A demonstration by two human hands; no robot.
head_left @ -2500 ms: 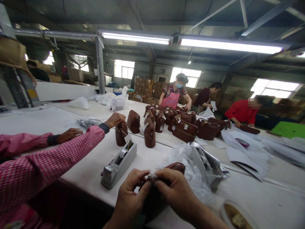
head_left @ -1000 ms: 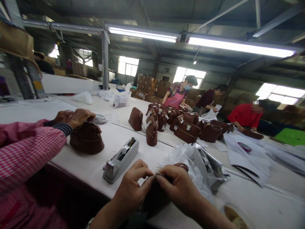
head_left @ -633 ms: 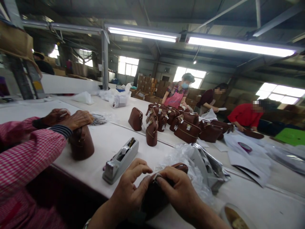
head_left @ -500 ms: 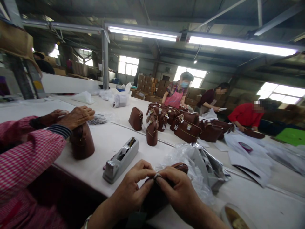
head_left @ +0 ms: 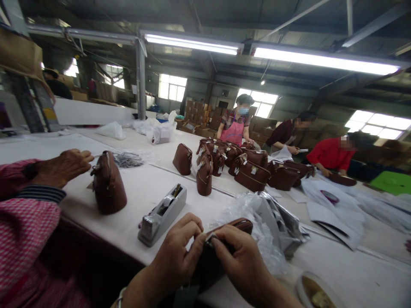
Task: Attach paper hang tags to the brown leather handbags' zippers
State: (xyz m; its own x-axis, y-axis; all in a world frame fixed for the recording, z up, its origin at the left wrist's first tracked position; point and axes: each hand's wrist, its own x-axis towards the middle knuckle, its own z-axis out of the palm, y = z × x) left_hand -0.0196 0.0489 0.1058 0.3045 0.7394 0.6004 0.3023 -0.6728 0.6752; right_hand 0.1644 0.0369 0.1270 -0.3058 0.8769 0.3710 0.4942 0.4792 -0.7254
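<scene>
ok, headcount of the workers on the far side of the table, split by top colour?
Pink apron: 1
Dark maroon top: 1
Red top: 1
Total: 3

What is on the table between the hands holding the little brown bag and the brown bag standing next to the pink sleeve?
In the head view, a grey tape dispenser lies on the white table between them.
</scene>
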